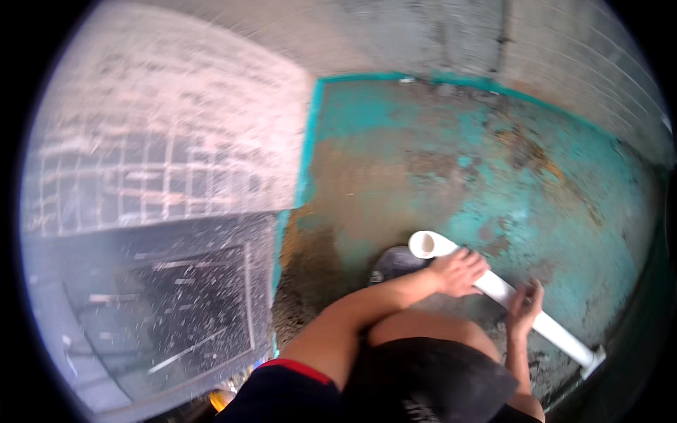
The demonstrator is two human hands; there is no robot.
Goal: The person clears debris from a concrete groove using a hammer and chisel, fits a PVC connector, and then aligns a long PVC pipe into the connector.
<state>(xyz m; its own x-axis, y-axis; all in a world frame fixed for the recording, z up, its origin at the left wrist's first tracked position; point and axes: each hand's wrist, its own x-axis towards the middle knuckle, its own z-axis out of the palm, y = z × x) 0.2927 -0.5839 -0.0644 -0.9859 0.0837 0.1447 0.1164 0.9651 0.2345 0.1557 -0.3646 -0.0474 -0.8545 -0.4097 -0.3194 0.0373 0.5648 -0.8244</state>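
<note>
A long white plastic pipe (562,337) slants across the floor in front of me, from the middle down to the lower right. Its upper-left end has a wide open mouth (423,245), and a flared white fitting (594,362) sits at the other end. My left hand (460,272) is closed over the pipe just behind the open mouth. Farther along, my right hand (524,307) lies across the pipe with its fingers curled in. What those fingers hold, if anything, is hidden. Below the open mouth shows a dark shoe (393,266), partly behind my left forearm.
The floor (451,176) has worn green paint with brown dirt stains. Pale brick walls (233,77) rise at the left and back, with a green strip (307,148) along their base. A dark framed panel (190,303) stands at the left. Something yellow (221,400) shows at the lower edge.
</note>
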